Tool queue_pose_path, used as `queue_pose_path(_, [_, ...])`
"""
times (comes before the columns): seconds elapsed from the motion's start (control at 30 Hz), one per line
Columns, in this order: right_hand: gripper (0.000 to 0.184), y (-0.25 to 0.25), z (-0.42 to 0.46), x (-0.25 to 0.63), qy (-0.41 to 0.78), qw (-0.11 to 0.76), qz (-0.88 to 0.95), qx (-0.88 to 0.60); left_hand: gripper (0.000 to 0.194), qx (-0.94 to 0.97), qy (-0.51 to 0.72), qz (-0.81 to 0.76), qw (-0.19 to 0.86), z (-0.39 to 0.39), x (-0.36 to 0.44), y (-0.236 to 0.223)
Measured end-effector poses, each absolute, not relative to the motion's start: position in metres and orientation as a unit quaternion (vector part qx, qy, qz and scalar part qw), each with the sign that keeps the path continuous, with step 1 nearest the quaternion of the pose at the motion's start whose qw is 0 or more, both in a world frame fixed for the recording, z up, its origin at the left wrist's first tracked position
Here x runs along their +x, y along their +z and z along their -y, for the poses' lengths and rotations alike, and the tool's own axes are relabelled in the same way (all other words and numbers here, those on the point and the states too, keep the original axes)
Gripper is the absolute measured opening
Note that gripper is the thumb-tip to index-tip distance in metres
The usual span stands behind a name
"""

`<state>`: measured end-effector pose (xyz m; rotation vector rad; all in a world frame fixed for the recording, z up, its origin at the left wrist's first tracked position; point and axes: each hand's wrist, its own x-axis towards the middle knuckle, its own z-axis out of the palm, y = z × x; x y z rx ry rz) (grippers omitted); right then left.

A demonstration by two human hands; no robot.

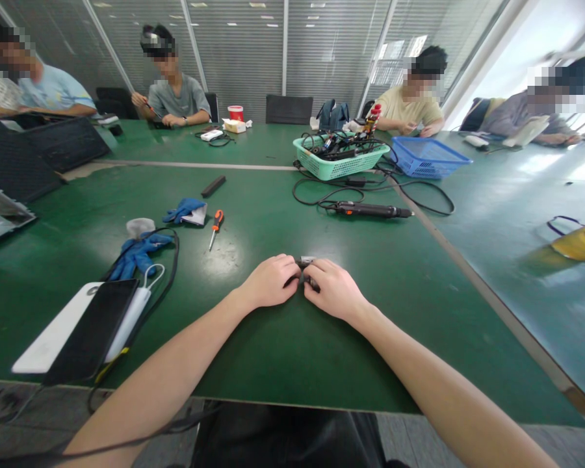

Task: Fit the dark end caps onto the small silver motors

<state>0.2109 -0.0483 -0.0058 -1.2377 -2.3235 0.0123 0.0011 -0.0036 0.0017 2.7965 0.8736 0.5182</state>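
Note:
My left hand (270,281) and my right hand (334,290) meet near the middle of the green work table (292,351). Between their fingertips is a small black part with a silver piece on top (306,262), mostly hidden by my fingers. I cannot tell what it is. An orange-handled screwdriver (216,227) lies on the table ahead and left of my hands. Farther right, a black electric screwdriver (370,209) rests with its cord looped around it.
Blue gloves (139,255) and a white power bank under a black phone (90,331) lie left. A second glove (185,209) and a black bar (213,186) lie ahead. At the back stand a green basket of tools (338,164), a blue basket (426,156) and several seated co-workers (173,91).

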Motion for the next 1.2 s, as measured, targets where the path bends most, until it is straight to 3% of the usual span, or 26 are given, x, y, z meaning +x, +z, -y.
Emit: queue_pose_path(1.2, [0.007,-0.0054,0.0471,0.2059,-0.010,0.249,0.867,-0.432,0.010,0.939,0.184,-0.277,0.088,0.0045,-0.0014,0.0006])
